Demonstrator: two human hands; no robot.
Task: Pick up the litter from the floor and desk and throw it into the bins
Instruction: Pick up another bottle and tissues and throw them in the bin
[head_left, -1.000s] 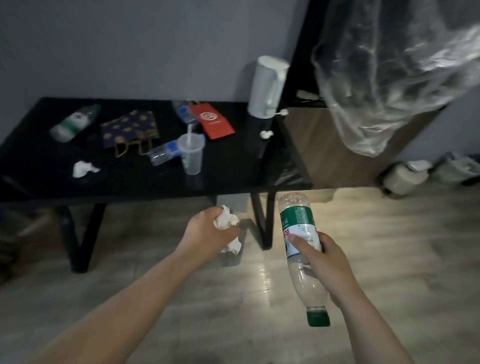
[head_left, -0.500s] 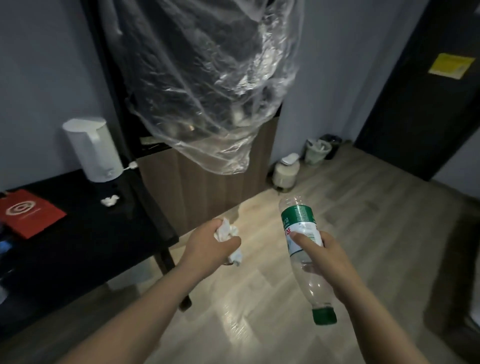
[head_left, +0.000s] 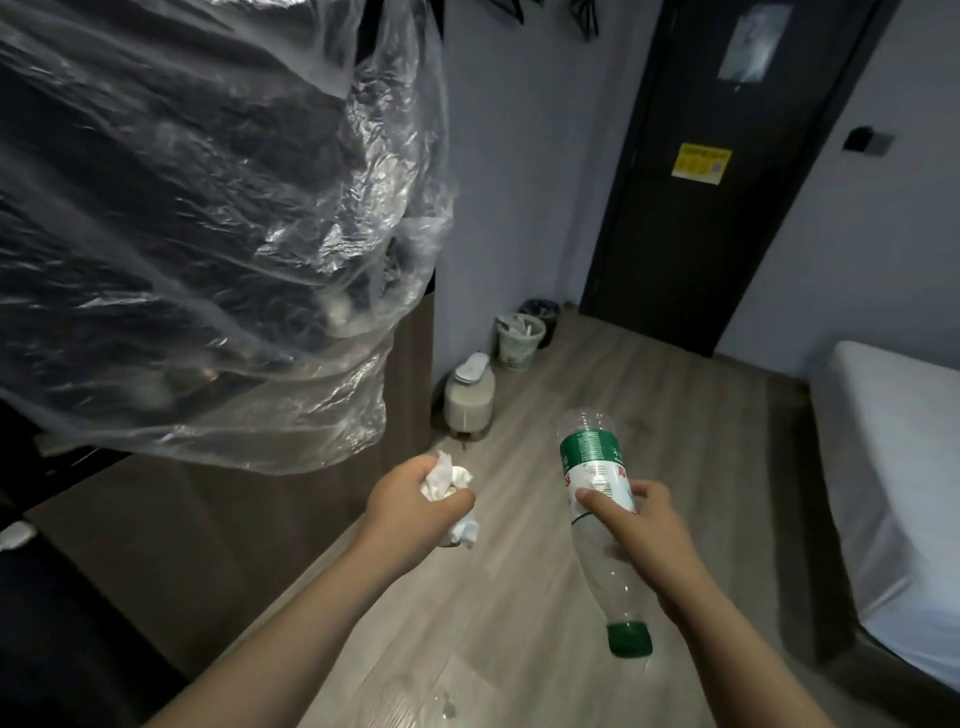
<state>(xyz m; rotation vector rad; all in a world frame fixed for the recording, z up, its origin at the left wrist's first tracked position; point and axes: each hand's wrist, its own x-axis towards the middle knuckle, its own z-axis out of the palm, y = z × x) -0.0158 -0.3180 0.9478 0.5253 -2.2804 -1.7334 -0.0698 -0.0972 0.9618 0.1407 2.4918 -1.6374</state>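
Now the left hand (head_left: 415, 501) clenches crumpled tissue (head_left: 442, 477), and the right hand (head_left: 647, 535) grasps a plastic bottle (head_left: 595, 462). Best carry both right over the bins (head_left: 517, 349) before letting go.

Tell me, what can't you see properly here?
Head view:
- Whatever the plastic sheet covers: its crinkles blur it.
- Bins near the door: too small to see what is inside.
- Yellow notice: writing too small.
- Tissue: partly hidden by the left hand.
- Bed: cut off by the right edge.
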